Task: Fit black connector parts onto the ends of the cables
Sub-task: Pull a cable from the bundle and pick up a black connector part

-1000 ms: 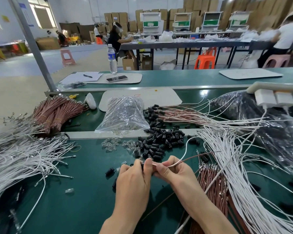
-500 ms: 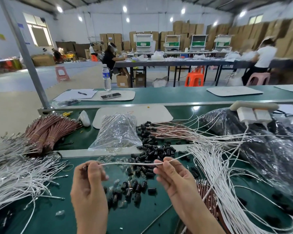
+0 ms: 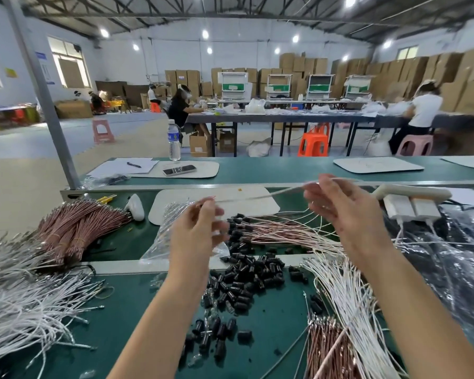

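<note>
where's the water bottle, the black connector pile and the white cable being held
water bottle (image 3: pixel 174 149), head view, lower clear body
black connector pile (image 3: pixel 246 274), head view, heap's middle
white cable (image 3: pixel 260 196), head view, taut middle stretch

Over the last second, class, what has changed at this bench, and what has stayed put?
Both hands rose from low over the bench and drew apart. The left hand and right hand, close together at first, now pinch the white cable stretched between them in the air. The view tilted up too. The black connectors, the copper bundle and the white bundles lie as before.
</note>
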`<state>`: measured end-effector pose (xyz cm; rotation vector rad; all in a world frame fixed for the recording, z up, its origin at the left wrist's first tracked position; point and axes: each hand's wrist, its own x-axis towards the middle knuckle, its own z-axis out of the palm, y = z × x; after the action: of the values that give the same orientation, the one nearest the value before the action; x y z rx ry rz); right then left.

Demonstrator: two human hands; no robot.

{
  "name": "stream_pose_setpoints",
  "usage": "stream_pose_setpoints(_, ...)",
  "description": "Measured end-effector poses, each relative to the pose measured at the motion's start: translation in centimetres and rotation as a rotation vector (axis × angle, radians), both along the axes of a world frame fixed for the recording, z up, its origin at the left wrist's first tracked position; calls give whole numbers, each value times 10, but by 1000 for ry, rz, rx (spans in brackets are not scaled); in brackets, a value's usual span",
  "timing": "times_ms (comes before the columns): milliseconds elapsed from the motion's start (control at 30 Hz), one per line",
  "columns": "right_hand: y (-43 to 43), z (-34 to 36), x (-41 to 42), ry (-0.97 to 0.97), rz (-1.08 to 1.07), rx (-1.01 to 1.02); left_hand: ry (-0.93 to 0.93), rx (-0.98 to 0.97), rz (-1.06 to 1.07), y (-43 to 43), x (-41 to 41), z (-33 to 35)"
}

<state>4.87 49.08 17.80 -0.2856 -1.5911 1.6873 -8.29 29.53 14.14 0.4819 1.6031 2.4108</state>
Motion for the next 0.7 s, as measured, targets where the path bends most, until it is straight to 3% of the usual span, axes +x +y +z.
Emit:
stream_pose_setpoints(133, 50, -15, -28, -471, 44, -142, -141, -290, -92, 45, -38, -1)
stream_pose_setpoints(200, 54, -49, -23, -643, 69, -152, -106, -459, -83, 44, -44, -18)
stream_pose_setpoints(367, 40, -108, -3, -571, -6, -47, 195, -734, -134, 17, -21, -53)
stream_pose_setpoints(567, 18, -108, -1, -531, -84, 57, 627, -1376, -636, 19, 48, -65)
stream_pose_setpoints(700, 6, -103, 3, -514, -103, 79, 907, -1511, -614, 37, 88, -66)
